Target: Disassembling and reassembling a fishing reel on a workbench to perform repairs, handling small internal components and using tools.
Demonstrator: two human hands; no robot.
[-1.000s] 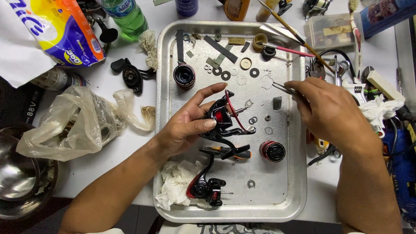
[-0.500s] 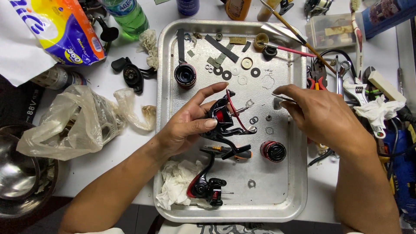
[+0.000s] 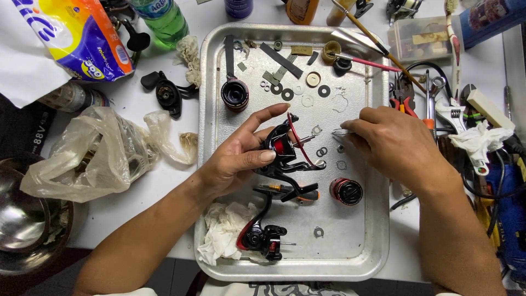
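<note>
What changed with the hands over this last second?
The right hand, pinching slim tweezers, slid lower and leftward, bringing the tips close to the shaft end of the black-and-red fishing reel part. The left hand kept its grip on that part. The loose washers and the metal tray stayed as they were.

a white worktable (image 3: 137,118) fills the view under bright, even overhead light. dark floor (image 3: 183,271) shows past its near edge, and a dark surface (image 3: 22,131) lies beyond its left edge.
</note>
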